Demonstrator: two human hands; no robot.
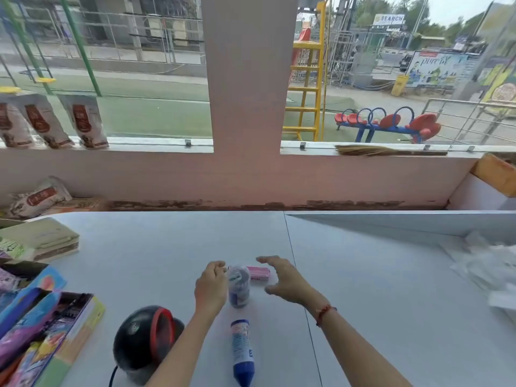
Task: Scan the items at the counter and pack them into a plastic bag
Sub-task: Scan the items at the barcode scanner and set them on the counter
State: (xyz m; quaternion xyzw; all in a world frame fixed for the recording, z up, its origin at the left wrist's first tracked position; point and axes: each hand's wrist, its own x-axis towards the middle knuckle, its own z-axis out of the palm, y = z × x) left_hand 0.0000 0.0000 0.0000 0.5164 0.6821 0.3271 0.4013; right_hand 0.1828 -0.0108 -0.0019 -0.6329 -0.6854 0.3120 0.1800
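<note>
A small clear packet with dark contents (239, 286) lies on the grey counter (167, 247). My left hand (210, 289) is right beside its left side, fingers curled, touching or nearly touching it. A pink box (259, 273) lies just behind the packet. My right hand (284, 279) hovers to the right of the box with fingers spread, holding nothing. A blue and white bottle (242, 350) lies on its side nearer to me. The black scanner with a red ring (148, 339) stands at the near left.
Boxes of colourful packaged goods (42, 331) fill the near left. A folded stack of bags (42, 241) lies at the far left. White plastic bags (485, 269) are heaped in the lower counter section at the right. A wall with windows stands behind the counter.
</note>
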